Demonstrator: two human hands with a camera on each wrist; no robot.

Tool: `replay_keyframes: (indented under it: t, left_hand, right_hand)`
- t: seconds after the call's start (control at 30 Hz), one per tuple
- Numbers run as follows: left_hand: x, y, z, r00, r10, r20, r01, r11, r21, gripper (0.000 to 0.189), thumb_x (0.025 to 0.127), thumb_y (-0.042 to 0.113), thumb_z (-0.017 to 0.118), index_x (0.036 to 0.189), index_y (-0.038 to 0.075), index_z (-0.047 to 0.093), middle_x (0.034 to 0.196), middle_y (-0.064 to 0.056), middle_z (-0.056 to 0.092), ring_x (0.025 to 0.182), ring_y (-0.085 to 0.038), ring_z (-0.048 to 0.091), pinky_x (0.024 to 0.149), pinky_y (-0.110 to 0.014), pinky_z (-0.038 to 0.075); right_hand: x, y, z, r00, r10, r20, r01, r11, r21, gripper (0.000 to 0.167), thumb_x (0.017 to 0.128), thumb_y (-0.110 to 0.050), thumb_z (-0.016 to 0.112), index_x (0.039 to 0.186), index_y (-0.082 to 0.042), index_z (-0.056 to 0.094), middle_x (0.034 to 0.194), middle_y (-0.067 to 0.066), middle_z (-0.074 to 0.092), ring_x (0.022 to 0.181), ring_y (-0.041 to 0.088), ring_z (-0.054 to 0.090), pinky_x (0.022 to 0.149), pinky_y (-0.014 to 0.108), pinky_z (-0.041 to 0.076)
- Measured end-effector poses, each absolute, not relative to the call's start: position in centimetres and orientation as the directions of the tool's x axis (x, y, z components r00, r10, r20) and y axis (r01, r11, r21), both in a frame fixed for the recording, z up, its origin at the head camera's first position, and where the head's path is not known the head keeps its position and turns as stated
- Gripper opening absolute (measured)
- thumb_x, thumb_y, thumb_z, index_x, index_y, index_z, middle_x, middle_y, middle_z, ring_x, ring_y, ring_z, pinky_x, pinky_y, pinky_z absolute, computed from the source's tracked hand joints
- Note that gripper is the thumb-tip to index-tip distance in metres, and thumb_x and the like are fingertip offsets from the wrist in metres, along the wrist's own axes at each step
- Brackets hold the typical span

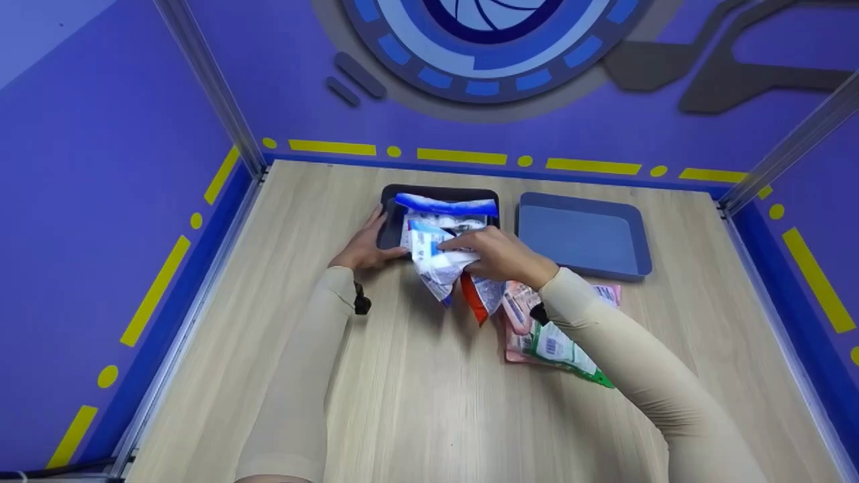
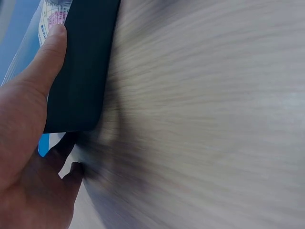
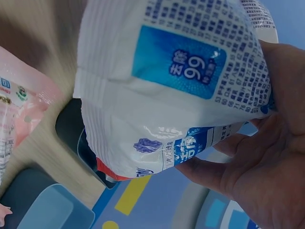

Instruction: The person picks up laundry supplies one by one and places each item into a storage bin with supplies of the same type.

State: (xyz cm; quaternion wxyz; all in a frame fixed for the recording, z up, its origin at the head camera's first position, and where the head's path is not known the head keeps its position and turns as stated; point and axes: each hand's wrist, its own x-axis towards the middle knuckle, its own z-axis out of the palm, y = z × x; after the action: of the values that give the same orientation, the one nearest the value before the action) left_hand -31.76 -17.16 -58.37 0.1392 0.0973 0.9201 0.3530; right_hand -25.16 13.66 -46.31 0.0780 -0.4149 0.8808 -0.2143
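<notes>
My right hand (image 1: 493, 253) pinches white and blue printed plastic packets (image 3: 186, 62) over the front of a black tray (image 1: 439, 188). One held packet shows a blue label with "99"; beneath it hangs another with an orange-red edge (image 1: 474, 298). Their lower ends overhang the tray's near wall. My left hand (image 1: 366, 245) rests against the tray's front left corner, its thumb (image 2: 52, 50) along the near wall and the other fingers along the left side. Inside the tray lies a white packet with a bright blue band (image 1: 446, 205).
A grey-blue tray (image 1: 582, 238) stands right of the black one, with nothing in it. Pink and green packets (image 1: 557, 342) lie in a pile on the wooden table (image 1: 429, 416), partly under my right forearm. Blue panels (image 1: 456, 127) enclose the table at the back and sides.
</notes>
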Motion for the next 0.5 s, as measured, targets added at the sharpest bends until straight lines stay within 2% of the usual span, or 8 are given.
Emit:
replay_keyframes:
  t: [0.07,0.17,0.27,0.4,0.5]
  left_hand:
    - [-31.8,-17.1,-58.3,-0.942,0.280,-0.186,0.086,0.736,0.672,0.110,0.089,0.057,0.075,0.166,0.011,0.013,0.174,-0.001,-0.006,0.158,-0.028,0.005,0.127,-0.046,0.017]
    - [-31.7,-17.1,-58.3,-0.944,0.274,-0.183,0.085,0.739,0.669,0.109,0.089,0.056,0.075,0.166,0.011,0.013,0.174,-0.001,-0.006,0.158,-0.028,0.005,0.127,-0.045,0.017]
    - [-31.6,-17.1,-58.4,-0.946,0.266,-0.184,0.078,0.739,0.670,0.108,0.089,0.055,0.075,0.166,0.012,0.014,0.174,0.000,-0.006,0.158,-0.027,0.005,0.127,-0.044,0.016]
    - [-31.6,-17.1,-58.3,-0.948,0.261,-0.181,0.075,0.738,0.671,0.107,0.089,0.055,0.075,0.166,0.013,0.013,0.174,0.000,-0.006,0.158,-0.027,0.004,0.127,-0.044,0.015]
    - [-31.6,-17.1,-58.4,-0.949,0.260,-0.176,0.077,0.735,0.674,0.107,0.090,0.055,0.075,0.166,0.013,0.014,0.174,-0.001,-0.005,0.158,-0.027,0.004,0.127,-0.044,0.016]
  right_hand:
    - [-25.3,13.7,-46.2,-0.643,-0.765,0.045,-0.702,0.565,-0.433,0.056,0.091,0.003,0.072,0.142,-0.018,0.065,0.137,0.004,0.067,0.077,0.021,0.057,0.062,0.031,0.051]
    - [-25.6,13.7,-46.0,-0.640,-0.766,0.054,-0.707,0.561,-0.431,0.056,0.090,0.003,0.073,0.142,-0.018,0.065,0.138,0.004,0.066,0.084,0.020,0.060,0.080,0.036,0.060]
    - [-25.8,13.7,-45.9,-0.639,-0.767,0.063,-0.710,0.556,-0.432,0.056,0.090,0.003,0.074,0.142,-0.018,0.065,0.138,0.003,0.066,0.099,0.019,0.064,0.096,0.042,0.058]
    - [-26.0,13.7,-45.6,-0.642,-0.763,0.073,-0.710,0.556,-0.431,0.058,0.090,0.004,0.075,0.143,-0.017,0.064,0.139,0.004,0.065,0.119,0.024,0.065,0.101,0.045,0.055]
    - [-26.3,13.7,-45.4,-0.648,-0.758,0.076,-0.710,0.565,-0.421,0.059,0.090,0.002,0.076,0.144,-0.018,0.063,0.140,0.005,0.065,0.127,0.027,0.062,0.103,0.046,0.053]
